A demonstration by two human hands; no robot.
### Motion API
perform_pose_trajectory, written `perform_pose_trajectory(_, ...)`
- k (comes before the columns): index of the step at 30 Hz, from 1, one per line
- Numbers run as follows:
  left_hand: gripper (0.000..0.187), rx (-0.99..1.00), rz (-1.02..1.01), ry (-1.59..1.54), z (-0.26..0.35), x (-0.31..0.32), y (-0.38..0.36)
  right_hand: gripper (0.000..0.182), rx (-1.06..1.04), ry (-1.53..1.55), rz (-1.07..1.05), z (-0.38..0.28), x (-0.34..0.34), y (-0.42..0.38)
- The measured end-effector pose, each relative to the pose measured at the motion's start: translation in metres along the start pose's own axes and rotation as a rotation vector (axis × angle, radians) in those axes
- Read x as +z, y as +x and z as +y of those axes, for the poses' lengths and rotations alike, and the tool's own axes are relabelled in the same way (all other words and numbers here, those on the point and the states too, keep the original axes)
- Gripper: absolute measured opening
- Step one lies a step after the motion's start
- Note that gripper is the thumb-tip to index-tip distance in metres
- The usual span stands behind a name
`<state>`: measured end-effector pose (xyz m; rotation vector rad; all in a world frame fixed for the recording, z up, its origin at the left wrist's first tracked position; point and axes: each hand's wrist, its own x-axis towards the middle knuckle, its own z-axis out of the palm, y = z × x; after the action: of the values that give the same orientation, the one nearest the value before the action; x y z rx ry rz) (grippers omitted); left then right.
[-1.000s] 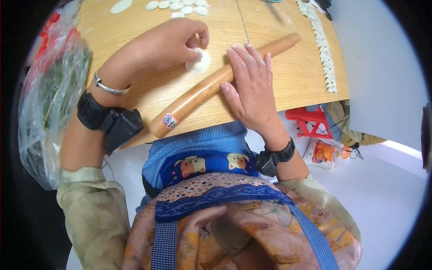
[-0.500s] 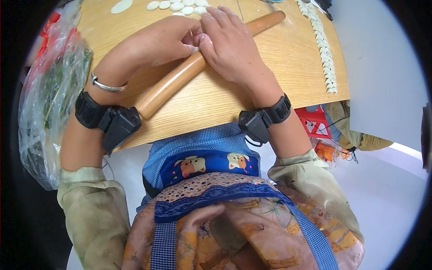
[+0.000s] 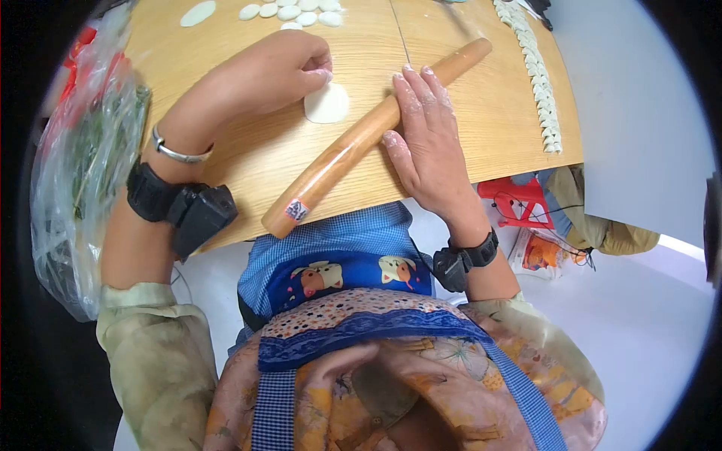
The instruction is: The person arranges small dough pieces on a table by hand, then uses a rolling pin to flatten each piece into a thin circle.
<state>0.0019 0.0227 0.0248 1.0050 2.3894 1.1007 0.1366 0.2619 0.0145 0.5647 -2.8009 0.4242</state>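
Observation:
My left hand [image 3: 289, 71] has its fingertips pinched at the upper edge of a thin, pale dough wrapper [image 3: 327, 105] lying on the wooden table. A wooden rolling pin [image 3: 338, 158] lies diagonally to the right of the wrapper, apart from it, with a small label near its close end. My right hand [image 3: 429, 135] rests on the pin with fingers stretched out flat and dusted with flour. The thumb lies along the near side of the pin, not wrapped around it.
Several small dough discs [image 3: 289, 13] sit at the far side, beside a larger flattened oval [image 3: 198, 13]. A long row of shaped dough pieces [image 3: 538, 75] runs along the table's right side. A plastic bag of greens [image 3: 98, 158] stands at the left edge.
The rolling pin has moved right and toward me, off the dough wrapper, which now shows. My right hand has shifted right and nearer with it; my left hand stays almost in place.

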Motion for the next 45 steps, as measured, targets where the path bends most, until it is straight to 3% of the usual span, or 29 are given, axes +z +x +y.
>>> perform_pose_trajectory(5, 0.014, 0.021, 0.082, 0.054, 0.002, 0.005, -0.007, 0.063, -0.001, -0.03, -0.004, -0.001, 0.002, 0.001)
perform_pose_trajectory(8, 0.015, 0.007, 0.048, 0.128, 0.007, 0.0, -0.005, 0.063, -0.002, -0.026, -0.001, 0.0, 0.002, 0.001)
perform_pose_trajectory(11, 0.012, -0.129, -0.073, 0.086, 0.009, -0.003, -0.002, 0.063, -0.006, -0.027, 0.003, 0.0, 0.002, 0.0)
perform_pose_trajectory(13, 0.01, 0.069, -0.042, -0.262, 0.002, -0.002, -0.001, 0.063, -0.008, -0.034, 0.002, -0.001, 0.002, 0.0)
perform_pose_trajectory(14, 0.01, 0.07, -0.042, -0.262, 0.002, -0.001, 0.0, 0.062, -0.007, -0.033, 0.002, -0.001, 0.002, 0.001)
perform_pose_trajectory(16, 0.011, 0.016, -0.139, -0.567, 0.005, -0.003, 0.001, 0.061, -0.005, -0.034, 0.003, -0.001, 0.001, 0.001)
perform_pose_trajectory(19, 0.01, -0.048, -0.173, -0.617, 0.016, -0.008, -0.005, 0.06, -0.005, -0.035, 0.003, -0.001, 0.001, 0.0)
perform_pose_trajectory(22, 0.013, -0.045, -0.247, -0.36, 0.005, -0.005, -0.005, 0.06, -0.01, -0.027, 0.009, -0.001, 0.002, 0.0)
perform_pose_trajectory(25, 0.016, -0.064, -0.178, -0.227, 0.006, -0.002, -0.005, 0.061, -0.018, -0.048, 0.008, -0.001, 0.003, 0.002)
perform_pose_trajectory(32, 0.021, -0.113, -0.138, -0.184, 0.007, -0.007, -0.006, 0.058, -0.058, -0.109, 0.027, -0.006, 0.009, 0.033)
perform_pose_trajectory(34, 0.023, -0.038, -0.116, -0.013, 0.003, -0.008, -0.005, 0.057, -0.065, -0.129, 0.041, -0.006, 0.015, 0.046)
perform_pose_trajectory(45, 0.025, -0.075, -0.054, -0.067, 0.001, -0.005, -0.006, 0.053, -0.102, -0.103, 0.109, -0.005, 0.038, 0.087)
